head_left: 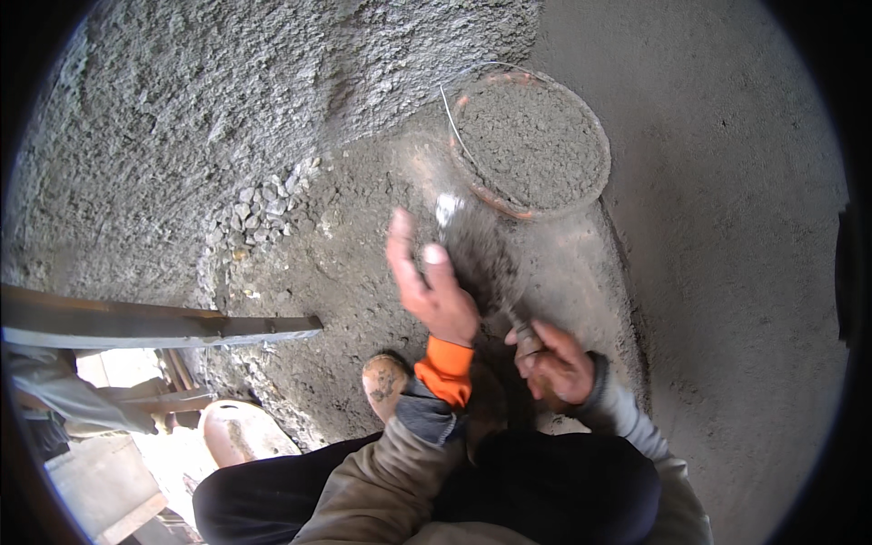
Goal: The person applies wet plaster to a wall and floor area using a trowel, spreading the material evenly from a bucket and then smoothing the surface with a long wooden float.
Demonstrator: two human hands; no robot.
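Observation:
My right hand is wrapped round the handle of a trowel, its blade pointing away from me. Dark wet mortar lies on the blade, blurred by motion. Beside the blade, on its left, my left hand is raised with fingers apart and holds nothing; an orange band circles that wrist. Just beyond the trowel stands a bucket with an orange-stained rim and a thin wire handle, filled nearly to the brim with grey mortar.
Rough grey plaster covers the wall at the far left; a smoother wall rises at right. Small stones are heaped by the wall's foot. A long beam juts in from the left. Below it are another person's sleeve and a tub.

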